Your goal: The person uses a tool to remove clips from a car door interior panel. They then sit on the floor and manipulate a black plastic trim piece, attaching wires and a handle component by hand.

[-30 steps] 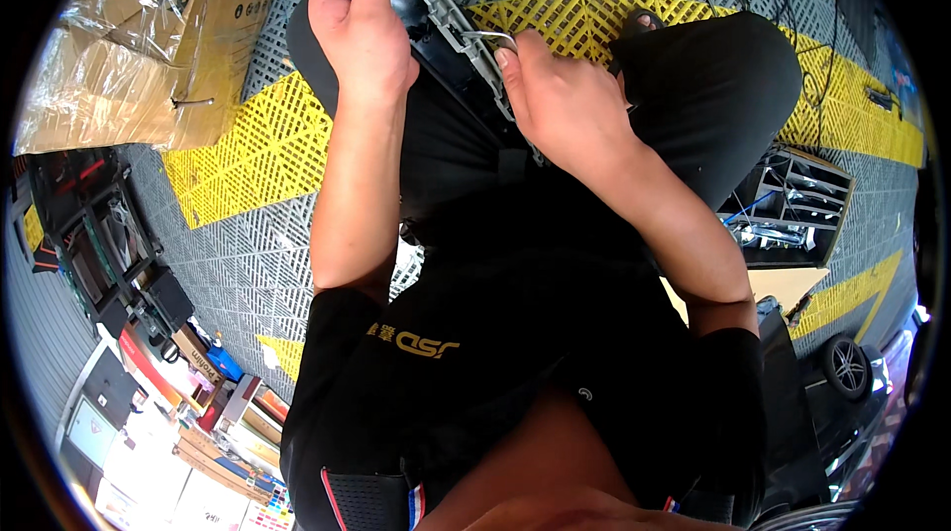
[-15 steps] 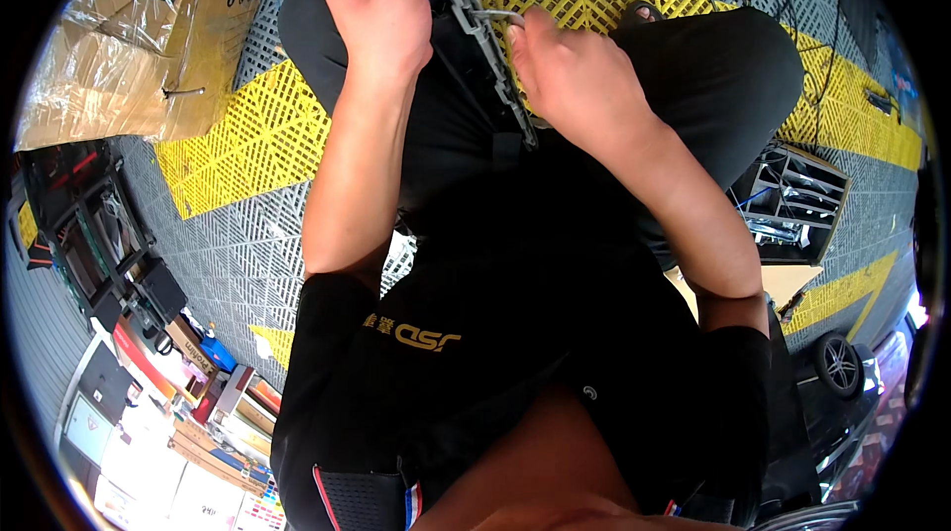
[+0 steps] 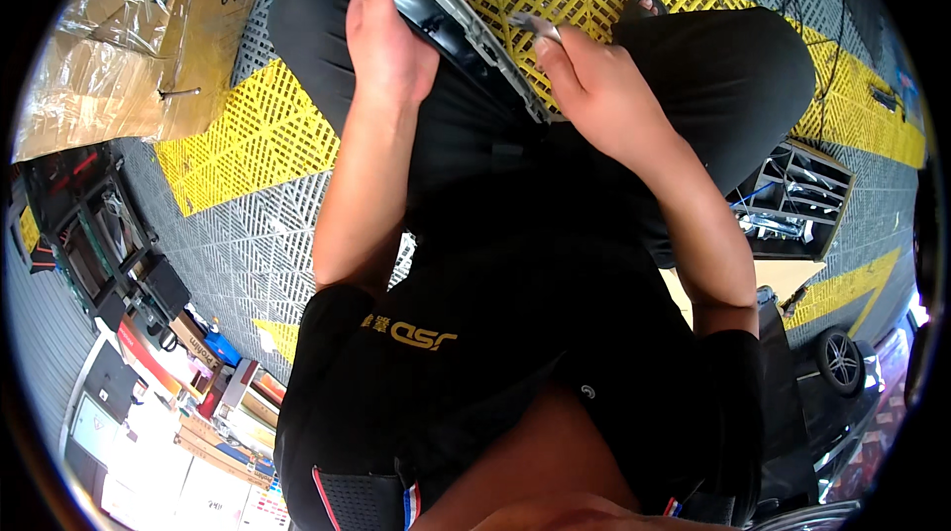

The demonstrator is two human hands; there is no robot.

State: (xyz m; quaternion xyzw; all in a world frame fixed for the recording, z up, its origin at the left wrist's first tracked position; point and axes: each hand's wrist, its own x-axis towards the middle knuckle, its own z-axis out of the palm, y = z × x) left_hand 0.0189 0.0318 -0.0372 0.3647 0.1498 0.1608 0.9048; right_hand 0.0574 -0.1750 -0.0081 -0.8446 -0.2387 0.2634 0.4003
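Observation:
My left hand [image 3: 389, 55] grips a long, narrow part [image 3: 448, 28], glossy black with a notched grey edge. The thumb lies along its near side and fingertips show past the far edge. The part slants over my lap, and its far end runs out of the picture at the top. To the right, my right hand [image 3: 606, 85] is closed on a small bent metal tool [image 3: 536, 24]. The tool's tip sticks out toward the part, with a gap between them. What the fingers cover of the tool is hidden.
I sit with bent black-clad knees [image 3: 728, 85] on grey and yellow grid flooring [image 3: 258, 140]. A taped cardboard box [image 3: 129, 46] stands at left. A compartment tray [image 3: 797, 196] lies at right, with black cables [image 3: 792, 6] beyond it. A car wheel [image 3: 840, 361] shows lower right.
The long part has turned, so more of its glossy black side shows. My right hand has moved slightly right and down, and the tool has come away from the part's edge.

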